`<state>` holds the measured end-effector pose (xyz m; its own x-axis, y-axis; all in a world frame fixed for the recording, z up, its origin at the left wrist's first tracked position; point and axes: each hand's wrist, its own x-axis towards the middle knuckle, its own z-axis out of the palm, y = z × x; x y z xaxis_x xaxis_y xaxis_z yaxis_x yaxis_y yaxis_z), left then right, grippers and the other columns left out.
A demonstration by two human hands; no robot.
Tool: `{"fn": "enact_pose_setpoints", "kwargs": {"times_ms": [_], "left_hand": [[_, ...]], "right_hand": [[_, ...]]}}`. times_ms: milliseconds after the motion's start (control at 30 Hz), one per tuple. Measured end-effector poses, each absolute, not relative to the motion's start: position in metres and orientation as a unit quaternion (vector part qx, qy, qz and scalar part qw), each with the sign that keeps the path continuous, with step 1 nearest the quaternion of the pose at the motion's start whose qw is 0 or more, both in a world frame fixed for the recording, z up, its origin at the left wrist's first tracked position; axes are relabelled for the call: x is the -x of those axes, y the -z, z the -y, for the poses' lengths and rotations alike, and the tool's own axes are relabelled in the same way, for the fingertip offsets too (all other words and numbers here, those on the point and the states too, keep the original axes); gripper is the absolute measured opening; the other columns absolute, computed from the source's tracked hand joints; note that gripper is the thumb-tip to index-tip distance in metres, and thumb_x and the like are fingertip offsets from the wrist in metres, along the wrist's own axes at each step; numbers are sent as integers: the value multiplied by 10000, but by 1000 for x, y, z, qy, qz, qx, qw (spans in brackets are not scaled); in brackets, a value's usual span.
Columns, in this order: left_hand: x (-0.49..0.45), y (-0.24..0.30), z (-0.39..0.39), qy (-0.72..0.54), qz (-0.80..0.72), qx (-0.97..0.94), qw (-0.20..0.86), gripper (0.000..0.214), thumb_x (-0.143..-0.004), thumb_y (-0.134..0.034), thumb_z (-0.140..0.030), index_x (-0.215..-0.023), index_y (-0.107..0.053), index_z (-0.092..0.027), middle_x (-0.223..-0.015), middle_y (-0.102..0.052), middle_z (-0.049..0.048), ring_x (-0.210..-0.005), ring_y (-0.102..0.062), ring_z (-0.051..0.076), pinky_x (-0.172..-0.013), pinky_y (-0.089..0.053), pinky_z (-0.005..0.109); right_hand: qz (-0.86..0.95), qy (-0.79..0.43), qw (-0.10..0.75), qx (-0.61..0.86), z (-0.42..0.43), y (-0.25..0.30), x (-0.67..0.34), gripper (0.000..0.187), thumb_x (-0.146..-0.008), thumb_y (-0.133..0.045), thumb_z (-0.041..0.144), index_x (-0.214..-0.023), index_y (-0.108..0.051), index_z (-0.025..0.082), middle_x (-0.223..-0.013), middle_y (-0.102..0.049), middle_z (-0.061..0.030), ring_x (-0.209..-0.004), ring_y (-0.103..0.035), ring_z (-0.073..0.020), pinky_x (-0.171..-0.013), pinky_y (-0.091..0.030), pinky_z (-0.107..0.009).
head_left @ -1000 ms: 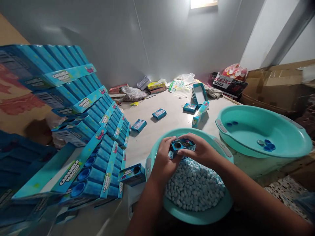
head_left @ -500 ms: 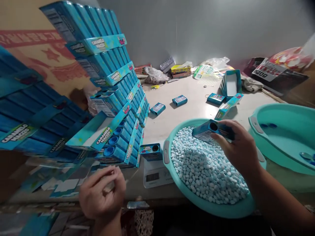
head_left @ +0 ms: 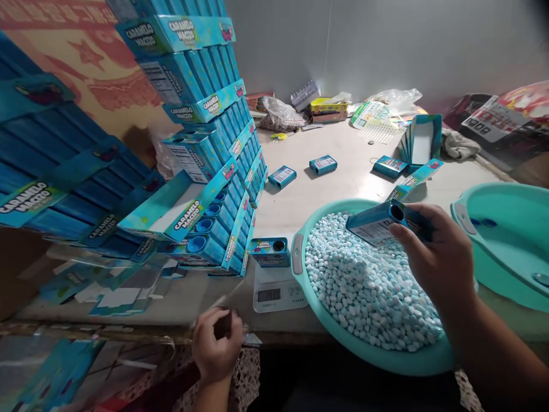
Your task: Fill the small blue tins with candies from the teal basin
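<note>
Near a round turquoise plastic basin's (head_left: 386,363) far edge, a rectangular blue cardboard box (head_left: 372,223) is gripped by the right hand (head_left: 444,254); the left hand (head_left: 218,344) is half-curled, grip unclear.

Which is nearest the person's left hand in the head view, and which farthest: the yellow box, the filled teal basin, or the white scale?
From the left hand:
1. White scale, just to its right
2. Filled teal basin, farther right
3. Yellow box, far back

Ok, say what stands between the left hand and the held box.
In this view, the scale, then the tub and its candies, lie between the left hand and the box, which the right hand holds.
</note>
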<state>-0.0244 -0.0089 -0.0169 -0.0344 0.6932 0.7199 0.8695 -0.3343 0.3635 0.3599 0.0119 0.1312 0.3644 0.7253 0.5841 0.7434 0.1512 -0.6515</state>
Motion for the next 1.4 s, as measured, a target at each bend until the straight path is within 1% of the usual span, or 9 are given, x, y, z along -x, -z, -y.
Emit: {"fn": "enact_pose_setpoints", "kwargs": {"times_ms": [200,333,567,700,833,1033,1133,1233,1400], "left_hand": [[28,16,10,435,538,715,103,93,-801,-682,-167,-839,-599,-183,-770,-640,25,-661,-639,142,-631,-505,238],[30,18,11,424,547,716,94,100,-860,-656,-249,-805,-597,-190,-729,-636,10,-611,-622,122,-597,-479,215],[30,18,11,442,523,721,103,81,-878,-632,-216,-822,-578,-196,-663,-614,-11,-572,-599,114,-592,-468,211],[28,18,11,446,523,718,107,77,-872,-635,-189,-827,-573,-196,-654,-608,-13,-564,-587,110,-592,-465,210],[28,18,10,438,521,725,106,79,-866,-636,-179,-822,-572,-197,-646,-605,-14,-563,-584,110,-596,-463,212],[31,23,10,415,539,721,133,78,-866,-645,-213,-812,-590,-201,-639,-615,-13,-560,-588,123,-604,-466,228],[33,26,10,408,549,712,156,73,-859,-655,-232,-812,-609,-201,-658,-644,-2,-580,-610,137,-626,-478,239],[34,28,10,396,560,705,179,72,-848,-667,-253,-817,-628,-201,-686,-674,13,-611,-638,160,-638,-488,255],[33,29,8,391,561,707,182,69,-840,-664,-255,-816,-634,-198,-677,-682,10,-588,-640,159,-623,-494,254]], "right_hand": [[558,-45,516,648,-41,-156,-355,285,-830,-688,432,-1009,-666,211,-865,-651,-26,-754,-592,-177,-689,-473,-326],[622,-31,477,620,-108,-177,-345,287,-828,-667,416,-1018,-663,201,-925,-662,-50,-802,-584,-184,-712,-454,-317],[752,-107,201,618,-206,-155,-315,356,-889,-592,419,-1118,-634,150,-1044,-662,-98,-877,-563,-182,-714,-393,-268],[763,-136,110,622,-222,-128,-313,366,-824,-673,427,-1039,-680,131,-930,-681,-101,-781,-578,-186,-651,-372,-267],[761,-158,44,628,-230,-110,-314,391,-771,-736,402,-1063,-701,145,-980,-706,-121,-844,-628,-244,-663,-403,-290],[767,-152,75,619,-183,-142,-334,495,-922,-571,416,-1343,-560,155,-1324,-598,-164,-1105,-606,-270,-868,-467,-339],[826,-163,112,528,-122,-162,-347,338,-919,-589,343,-1215,-645,190,-1196,-653,-115,-1019,-632,-233,-851,-481,-338],[842,-218,62,490,-68,-162,-350,348,-873,-659,340,-1197,-665,214,-1189,-655,-88,-996,-641,-240,-824,-491,-353],[838,-250,9,485,-42,-144,-340,245,-882,-584,204,-1091,-711,190,-1089,-682,-91,-926,-642,-229,-800,-490,-351]]}}
